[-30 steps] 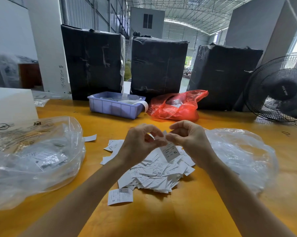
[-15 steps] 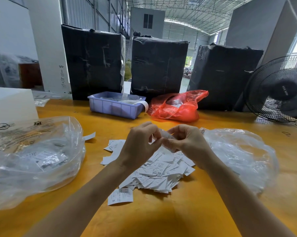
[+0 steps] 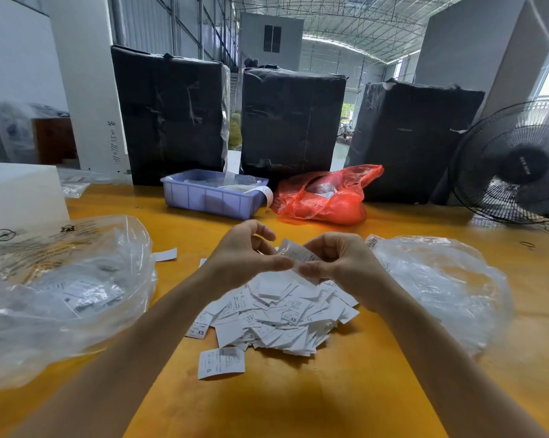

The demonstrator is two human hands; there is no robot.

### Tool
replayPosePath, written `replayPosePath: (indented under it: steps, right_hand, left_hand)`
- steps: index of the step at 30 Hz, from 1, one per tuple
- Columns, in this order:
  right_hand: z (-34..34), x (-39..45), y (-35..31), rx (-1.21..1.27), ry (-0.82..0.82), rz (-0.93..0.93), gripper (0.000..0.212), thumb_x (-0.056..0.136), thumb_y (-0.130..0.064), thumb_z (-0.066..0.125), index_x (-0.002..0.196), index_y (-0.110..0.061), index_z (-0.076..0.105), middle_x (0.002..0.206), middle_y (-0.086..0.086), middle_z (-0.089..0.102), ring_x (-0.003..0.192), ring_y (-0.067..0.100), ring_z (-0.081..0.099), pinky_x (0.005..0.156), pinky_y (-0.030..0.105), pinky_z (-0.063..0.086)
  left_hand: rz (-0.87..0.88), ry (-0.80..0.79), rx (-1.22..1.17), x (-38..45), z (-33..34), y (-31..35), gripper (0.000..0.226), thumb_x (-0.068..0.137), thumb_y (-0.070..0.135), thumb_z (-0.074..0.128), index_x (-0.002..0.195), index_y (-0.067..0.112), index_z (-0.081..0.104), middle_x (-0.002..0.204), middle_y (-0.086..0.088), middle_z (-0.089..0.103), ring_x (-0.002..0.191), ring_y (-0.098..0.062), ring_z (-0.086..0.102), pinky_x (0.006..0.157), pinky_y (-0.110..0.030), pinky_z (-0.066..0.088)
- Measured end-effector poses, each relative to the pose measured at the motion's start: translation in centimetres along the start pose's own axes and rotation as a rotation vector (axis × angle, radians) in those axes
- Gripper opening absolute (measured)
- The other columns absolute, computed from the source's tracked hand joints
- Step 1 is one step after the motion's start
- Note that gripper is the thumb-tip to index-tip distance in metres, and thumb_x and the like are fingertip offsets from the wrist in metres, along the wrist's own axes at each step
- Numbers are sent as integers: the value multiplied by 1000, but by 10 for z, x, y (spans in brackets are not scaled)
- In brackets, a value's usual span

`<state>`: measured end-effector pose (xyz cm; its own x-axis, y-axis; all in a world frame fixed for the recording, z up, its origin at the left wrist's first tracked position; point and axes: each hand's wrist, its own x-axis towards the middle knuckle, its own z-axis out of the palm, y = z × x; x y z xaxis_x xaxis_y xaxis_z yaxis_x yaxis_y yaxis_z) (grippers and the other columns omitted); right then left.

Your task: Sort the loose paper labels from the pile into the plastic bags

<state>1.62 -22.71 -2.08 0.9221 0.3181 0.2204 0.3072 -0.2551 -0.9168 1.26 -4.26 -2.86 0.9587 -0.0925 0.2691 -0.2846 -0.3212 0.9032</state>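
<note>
Head view: both hands raised over pile (image 3: 276,314), right hand (image 3: 342,263) and left hand (image 3: 244,257) pinching label (image 3: 295,252).

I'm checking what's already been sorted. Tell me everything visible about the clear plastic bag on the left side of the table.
The left plastic bag is clear, thin, crinkled film, lying slumped on the orange table with black printed marks and text near its top. White paper labels show through its wall. Neither hand touches it; one loose label lies beside its right edge.
</note>
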Motion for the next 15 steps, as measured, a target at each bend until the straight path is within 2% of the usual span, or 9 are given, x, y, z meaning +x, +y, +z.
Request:
replayPosePath:
  steps: [4, 6, 8, 10, 13, 15]
  right_hand:
    - [-6, 2, 1, 20, 34, 22, 20, 75, 7, 71, 90, -4, 65, 87, 11, 71, 73, 18, 67, 60, 23, 56]
    - [-8, 3, 2, 27, 46, 24, 20, 74, 7, 72, 89, -6, 65, 85, 9, 71, 70, 16, 68, 59, 22, 55]
    - [-8, 3, 2, 25, 38, 23, 21, 74, 6, 72, 89, -6, 65, 83, 8, 71, 69, 14, 68, 58, 22, 55]
    - [-6, 3, 2, 7, 17, 22, 23, 73, 6, 73, 92, -3, 65, 82, 8, 70, 68, 13, 67, 60, 23, 56]
    - [-2, 1, 0, -31, -11, 18, 30, 73, 6, 73, 100, 1, 63, 81, 5, 69, 66, 10, 67, 62, 23, 57]
    - [0, -1, -2, -55, -32, 9, 33, 72, 7, 73, 103, 3, 62, 83, 7, 68, 70, 13, 66, 66, 26, 57]
  left_hand:
    - [41, 144, -75, 5, -10, -2, 26, 75, 25, 76, 87, 10, 58, 65, 0, 56, 54, -2, 51, 51, -14, 43]
    - [96, 153, -105, 4, -11, -1, 32, 76, 36, 71, 86, 7, 61, 63, -4, 51, 52, -7, 45, 48, -14, 37]
    - [134, 98, -31, 1, -6, 2, 36, 71, 44, 70, 85, 12, 65, 69, -4, 55, 57, -8, 47, 50, -14, 36]
    - [172, 70, 123, -1, 0, 0, 30, 70, 45, 73, 82, 18, 68, 76, 6, 60, 58, 3, 49, 51, -8, 34]
    - [170, 99, 326, 0, 6, -7, 22, 71, 40, 76, 82, 24, 67, 92, 4, 58, 69, 2, 47, 58, -13, 34]
    - [109, 84, 366, 0, 9, -10, 24, 70, 44, 76, 81, 26, 66, 99, 3, 55, 73, -1, 44, 61, -18, 35]
